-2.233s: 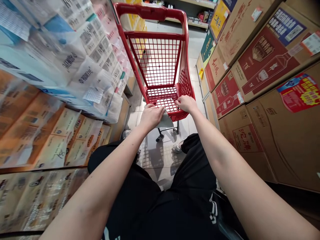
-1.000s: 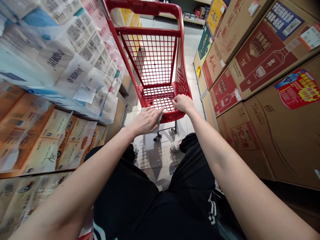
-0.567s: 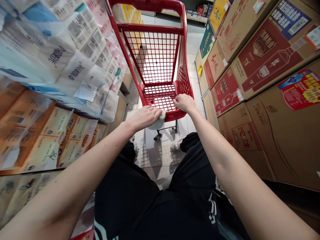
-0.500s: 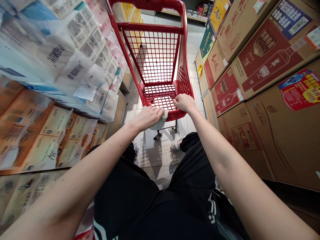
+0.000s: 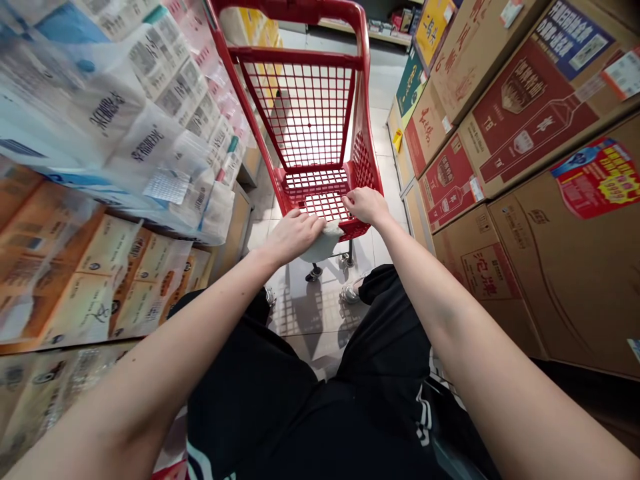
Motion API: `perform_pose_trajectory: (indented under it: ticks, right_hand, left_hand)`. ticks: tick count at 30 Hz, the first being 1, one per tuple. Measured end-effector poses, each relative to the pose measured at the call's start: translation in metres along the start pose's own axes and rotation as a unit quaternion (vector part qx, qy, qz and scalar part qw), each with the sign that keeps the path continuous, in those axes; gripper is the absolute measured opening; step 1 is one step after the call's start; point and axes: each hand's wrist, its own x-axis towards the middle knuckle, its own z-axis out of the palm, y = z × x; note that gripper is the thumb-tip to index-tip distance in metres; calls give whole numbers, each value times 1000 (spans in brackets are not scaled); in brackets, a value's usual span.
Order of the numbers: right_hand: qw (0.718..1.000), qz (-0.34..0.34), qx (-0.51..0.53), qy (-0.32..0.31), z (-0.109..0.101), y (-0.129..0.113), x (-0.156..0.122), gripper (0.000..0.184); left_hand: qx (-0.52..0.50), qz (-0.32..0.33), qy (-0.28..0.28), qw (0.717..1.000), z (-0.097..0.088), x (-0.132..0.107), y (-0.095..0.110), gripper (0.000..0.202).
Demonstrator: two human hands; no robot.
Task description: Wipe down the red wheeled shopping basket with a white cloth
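A red plastic shopping cart with grid walls stands in front of me, its near edge toward my body. My left hand lies over a whitish cloth at the left part of that edge, fingers together and bent over it. Part of the cloth hangs below the rim. My right hand is closed at the near right corner of the cart, apparently around its rim; the fingertips are partly hidden. Inside the cart only the red grid floor shows.
Stacked tissue packs line the left side, with orange-and-cream packs below. Cardboard cartons rise close on the right. Tiled floor runs between them. A low shelf stands beyond the cart.
The whitish cloth now covers more of the cart's near edge toward the right. The whole view has shifted slightly. My right hand stays at the same corner.
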Motion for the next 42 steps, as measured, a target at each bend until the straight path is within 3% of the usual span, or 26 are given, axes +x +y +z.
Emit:
perform_pose_trajectory:
  ticks: [4, 8, 15, 24, 28, 31, 36, 42]
  right_hand:
    - [1000, -8, 8, 2, 0, -1, -2, 51]
    - [1000, -11, 10, 11, 1, -3, -3, 52]
    - [999, -7, -10, 46, 0, 9, -3, 49]
    - [986, 159, 46, 17, 9, 13, -5, 58]
    - [984, 174, 43, -1, 9, 19, -9, 60]
    - [986, 161, 29, -10, 6, 28, -13, 57]
    - [990, 137, 20, 2, 6, 34, -21, 54]
    - [991, 132, 32, 6, 7, 27, -27, 54]
  left_hand:
    - [46, 20, -1, 999, -9, -26, -20, 32]
    - [93, 35, 13, 995, -8, -29, -20, 32]
    - [86, 10, 73, 994, 0, -9, 5, 26]
    - [92, -20, 91, 991, 14, 29, 43, 22]
    - [72, -29, 97, 992, 12, 38, 60, 25]
    - [71, 2, 106, 992, 10, 38, 65, 25]
    - [94, 63, 111, 987, 2, 25, 55, 21]
    - [77, 131, 92, 984, -12, 1, 18, 23]
